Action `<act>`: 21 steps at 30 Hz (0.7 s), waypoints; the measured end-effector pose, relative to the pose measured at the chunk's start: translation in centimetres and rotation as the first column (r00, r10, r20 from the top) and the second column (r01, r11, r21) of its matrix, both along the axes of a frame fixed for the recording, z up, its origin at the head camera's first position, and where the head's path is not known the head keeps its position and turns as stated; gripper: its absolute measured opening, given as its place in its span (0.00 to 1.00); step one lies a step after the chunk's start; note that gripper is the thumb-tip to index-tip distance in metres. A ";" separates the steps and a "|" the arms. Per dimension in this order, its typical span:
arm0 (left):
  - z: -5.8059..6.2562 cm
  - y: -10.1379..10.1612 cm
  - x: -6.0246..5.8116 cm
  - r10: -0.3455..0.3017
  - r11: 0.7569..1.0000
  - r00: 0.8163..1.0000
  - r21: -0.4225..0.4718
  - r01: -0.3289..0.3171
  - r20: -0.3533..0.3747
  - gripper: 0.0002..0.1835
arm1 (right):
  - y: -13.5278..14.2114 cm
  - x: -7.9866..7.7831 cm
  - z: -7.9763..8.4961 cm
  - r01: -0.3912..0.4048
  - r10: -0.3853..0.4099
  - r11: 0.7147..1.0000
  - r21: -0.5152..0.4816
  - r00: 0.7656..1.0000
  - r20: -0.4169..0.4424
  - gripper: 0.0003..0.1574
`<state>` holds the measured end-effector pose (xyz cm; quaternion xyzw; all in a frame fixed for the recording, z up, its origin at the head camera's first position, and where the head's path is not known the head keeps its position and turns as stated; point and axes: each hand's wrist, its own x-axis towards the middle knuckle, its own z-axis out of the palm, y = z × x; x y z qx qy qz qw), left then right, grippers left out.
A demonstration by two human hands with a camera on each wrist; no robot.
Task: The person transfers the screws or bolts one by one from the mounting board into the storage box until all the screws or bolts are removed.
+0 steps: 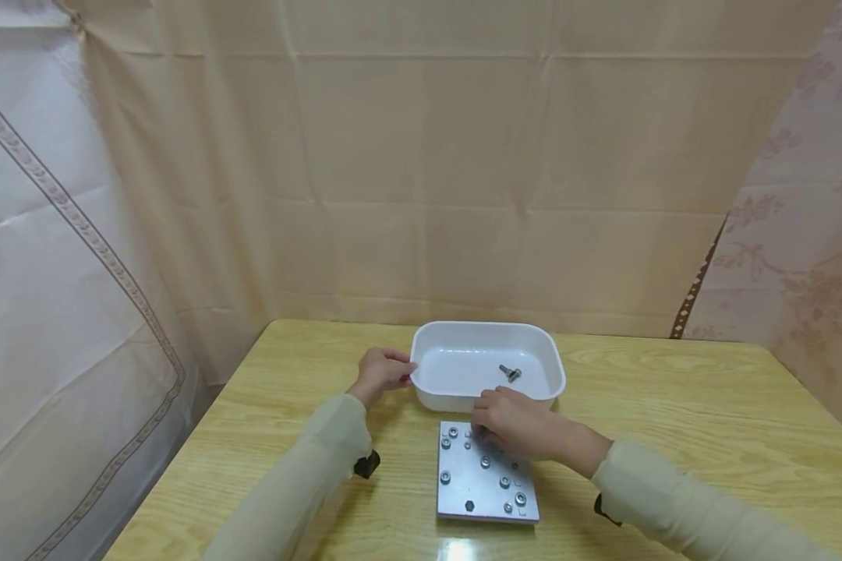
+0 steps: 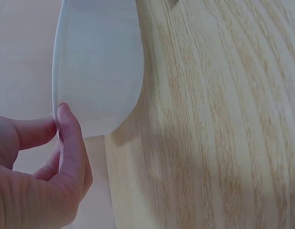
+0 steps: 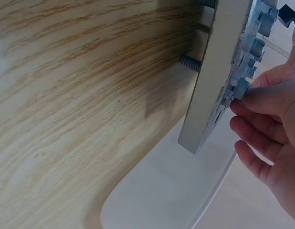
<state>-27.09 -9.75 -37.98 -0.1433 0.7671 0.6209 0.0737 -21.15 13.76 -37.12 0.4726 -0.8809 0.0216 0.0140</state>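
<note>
My left hand [image 1: 381, 372] pinches the left rim of a white plastic basin [image 1: 443, 403] between thumb and fingers; the left wrist view shows this grip on the basin's edge [image 2: 97, 62]. Two bolts [image 1: 511, 373] lie inside it at the right. In front of the basin is a metal plate [image 1: 463, 495] set with several socket-head bolts of different sizes. Over the plate's far right part, my right hand [image 1: 515, 423] pinches a bolt head [image 3: 240, 89] with thumb and index finger. Threaded shanks [image 3: 190, 62] stick out beneath the plate.
Everything stands on a wood-grain table [image 1: 659, 413]. Behind it hangs a beige cloth [image 1: 421, 156], with patterned cloths at left and right. A dark hexagonal hole or bolt [image 1: 469, 506] shows near the plate's front edge.
</note>
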 end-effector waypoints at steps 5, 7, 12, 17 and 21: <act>-0.2 -0.1 0.0 -0.003 1.000 1.000 0.014 0.003 -0.007 0.13 | -0.1 0.0 -0.2 0.005 -0.005 1.000 -0.007 1.000 0.007 0.07; -0.3 -0.1 0.0 -0.003 1.000 1.000 0.018 0.003 -0.010 0.13 | -0.2 0.0 -0.2 0.002 -0.002 1.000 -0.007 1.000 0.001 0.06; -0.4 -0.1 -0.1 -0.001 1.000 1.000 0.020 0.001 -0.006 0.13 | -0.2 0.0 -0.3 -0.007 0.007 1.000 -0.011 1.000 -0.013 0.06; -0.3 -0.1 -0.3 -0.002 1.000 1.000 0.003 0.002 0.008 0.13 | -0.2 0.0 -0.4 -0.019 0.019 0.999 -0.026 0.999 -0.026 0.06; -0.3 0.0 -0.3 -0.008 1.000 1.000 -0.010 0.008 0.006 0.13 | -0.2 0.0 -0.5 -0.031 0.029 0.999 -0.035 0.999 -0.038 0.06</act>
